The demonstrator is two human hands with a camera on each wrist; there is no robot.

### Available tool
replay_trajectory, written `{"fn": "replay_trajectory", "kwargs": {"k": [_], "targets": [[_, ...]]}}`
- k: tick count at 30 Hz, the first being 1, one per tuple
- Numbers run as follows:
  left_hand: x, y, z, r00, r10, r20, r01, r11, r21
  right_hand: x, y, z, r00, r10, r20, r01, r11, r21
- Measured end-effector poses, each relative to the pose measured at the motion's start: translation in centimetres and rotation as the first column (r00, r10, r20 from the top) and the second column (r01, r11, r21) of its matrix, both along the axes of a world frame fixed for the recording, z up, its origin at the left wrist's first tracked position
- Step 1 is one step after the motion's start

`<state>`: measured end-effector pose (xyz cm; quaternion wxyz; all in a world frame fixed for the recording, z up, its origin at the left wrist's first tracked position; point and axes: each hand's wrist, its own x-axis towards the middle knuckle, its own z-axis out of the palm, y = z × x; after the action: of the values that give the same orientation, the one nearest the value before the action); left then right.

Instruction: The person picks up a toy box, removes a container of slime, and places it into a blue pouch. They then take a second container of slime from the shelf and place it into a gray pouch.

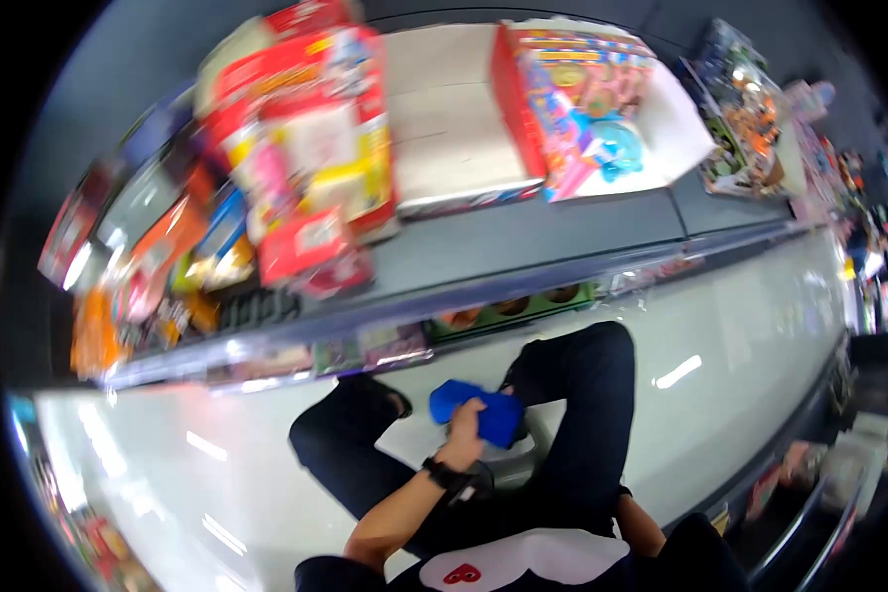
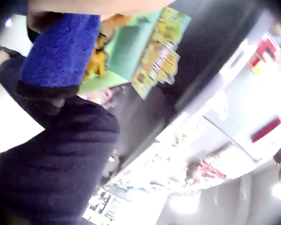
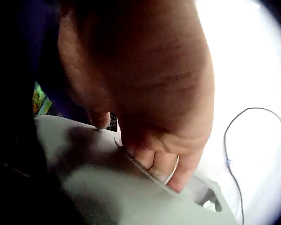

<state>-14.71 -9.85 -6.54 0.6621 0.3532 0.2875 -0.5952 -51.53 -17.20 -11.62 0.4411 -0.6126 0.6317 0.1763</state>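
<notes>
My left hand [image 1: 464, 434] grips a bright blue cloth [image 1: 501, 419] between my knees in the head view. The cloth's thick blue pile and dark edge show close up in the left wrist view, where the hand's underside [image 2: 103, 4] crosses the top. In the right wrist view my right hand [image 3: 154, 112] curls its fingers over the edge of a pale plastic stool [image 3: 93, 183] with a slot near its corner. The head view shows only my right forearm [image 1: 641, 523]; the hand there is hidden beside my leg.
A grey shelf [image 1: 444, 257] runs across in front, bearing a red packaged toy bag [image 1: 301, 148], an open display box [image 1: 582, 118] and several bright packets at left. A green box [image 1: 513, 306] sits below. Glossy white floor [image 1: 740, 345] lies around; a basket [image 1: 858, 464] stands at right.
</notes>
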Motion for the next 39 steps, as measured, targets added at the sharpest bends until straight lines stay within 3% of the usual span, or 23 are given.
{"fn": "replay_trajectory", "kwargs": {"k": [5,8,9,10,13,16,20,22,24,26,28,29,30,32,34,36,38,39], "targets": [[-0.7,0.0,3.0,0.942,-0.048,0.332,0.078,0.994,-0.078,-2.9,-0.9,-0.5,0.996,0.066,0.052,-0.066,0.998,-0.006],[-0.2,0.0,1.4,0.997,-0.024,0.079,0.025,1.000,-0.011,-3.7,-0.9,-1.9,0.993,0.064,0.098,-0.063,0.998,-0.008],[-0.4,-0.1,-3.4,0.998,-0.031,0.047,0.031,1.000,-0.001,-3.9,-0.7,-1.7,0.993,0.054,0.106,-0.055,0.998,0.004],[-0.5,-0.5,0.1,0.987,-0.111,0.113,0.102,0.991,0.085,-4.1,-0.5,-2.0,0.992,0.045,0.115,-0.047,0.999,0.015],[0.5,-0.4,-2.2,0.903,-0.253,0.348,0.213,0.965,0.150,-4.2,-0.1,-2.9,0.993,0.035,0.108,-0.042,0.997,0.066],[2.5,-0.7,-2.1,0.877,-0.320,0.358,0.263,0.944,0.198,-2.4,-1.5,-4.9,0.994,0.054,0.090,-0.063,0.993,0.102],[3.2,-0.7,-5.7,0.992,-0.068,0.106,0.032,0.952,0.305,4.1,-6.3,-4.8,0.995,0.087,0.047,-0.093,0.985,0.145],[1.5,-2.7,-5.4,0.961,-0.229,0.155,0.117,0.845,0.522,5.5,-8.1,-4.3,0.994,0.099,0.043,-0.104,0.984,0.147],[-1.8,-5.4,-6.1,0.924,-0.269,0.273,0.074,0.824,0.562,6.4,-9.3,-3.9,0.992,0.109,0.055,-0.116,0.984,0.132],[-3.6,-7.8,-5.9,0.997,-0.069,-0.039,0.078,0.952,0.295,6.1,-10.3,-4.3,0.989,0.133,0.067,-0.139,0.985,0.100],[-5.8,-10.8,-1.5,0.984,-0.171,-0.053,0.179,0.940,0.290,4.3,-10.8,-5.0,0.983,0.167,0.081,-0.172,0.983,0.056],[-6.9,-11.4,1.5,0.985,-0.151,-0.084,0.163,0.972,0.167,3.0,-11.1,-5.2,0.980,0.179,0.085,-0.183,0.982,0.038],[-10.0,-12.3,-6.5,0.973,-0.230,0.021,0.228,0.972,0.060,1.7,-11.2,-4.6,0.978,0.186,0.092,-0.188,0.982,0.020],[-9.8,-12.4,-5.1,0.961,-0.248,0.120,0.249,0.969,0.006,-0.6,-11.1,-3.2,0.976,0.190,0.109,-0.191,0.982,-0.002],[-9.2,-10.8,-2.7,0.984,-0.115,0.136,0.128,0.988,-0.088,-3.2,-11.1,-2.4,0.974,0.188,0.127,-0.186,0.982,-0.026],[-9.4,-10.5,-3.6,0.994,0.099,0.038,-0.086,0.962,-0.259,-6.4,-11.1,-2.4,0.973,0.178,0.148,-0.174,0.984,-0.037],[-8.8,-9.6,-8.2,0.990,0.075,0.117,-0.049,0.976,-0.210,-9.5,-10.3,-2.7,0.976,0.145,0.161,-0.142,0.989,-0.031],[-8.0,-8.1,-12.4,0.960,-0.042,0.277,0.065,0.995,-0.076,-10.8,-9.8,-2.7,0.979,0.122,0.165,-0.120,0.993,-0.021]]}}
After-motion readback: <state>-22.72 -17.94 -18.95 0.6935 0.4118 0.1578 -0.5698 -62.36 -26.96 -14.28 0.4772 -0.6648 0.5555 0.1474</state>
